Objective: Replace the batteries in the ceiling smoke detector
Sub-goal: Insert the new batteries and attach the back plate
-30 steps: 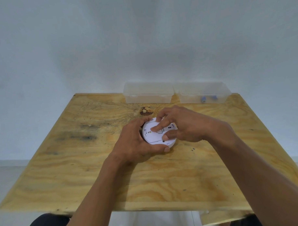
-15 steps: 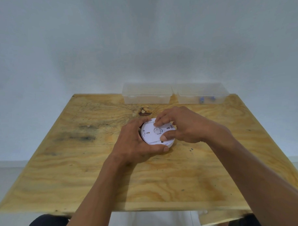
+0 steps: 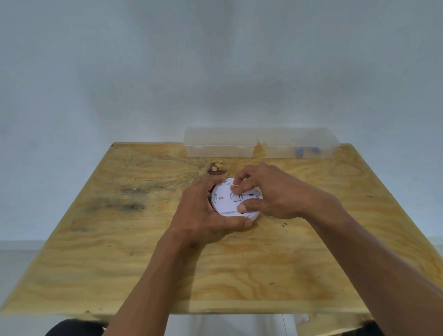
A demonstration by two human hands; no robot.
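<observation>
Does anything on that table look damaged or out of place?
Only the plywood table shows wear: a dark, chipped knot near the clear boxes and black smudges at left. The smoke detector looks intact.

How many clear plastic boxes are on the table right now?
2, both at the table's far edge: the left clear box beside the right clear box, which holds small blue items. None looks hidden.

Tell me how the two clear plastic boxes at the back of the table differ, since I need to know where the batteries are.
The right box holds small bluish items, likely batteries; the left box looks empty. The right box sits at the table's far right corner; the left box sits nearer the middle of the back edge. Both are clear, lidded, similar in size, and side by side.
</observation>
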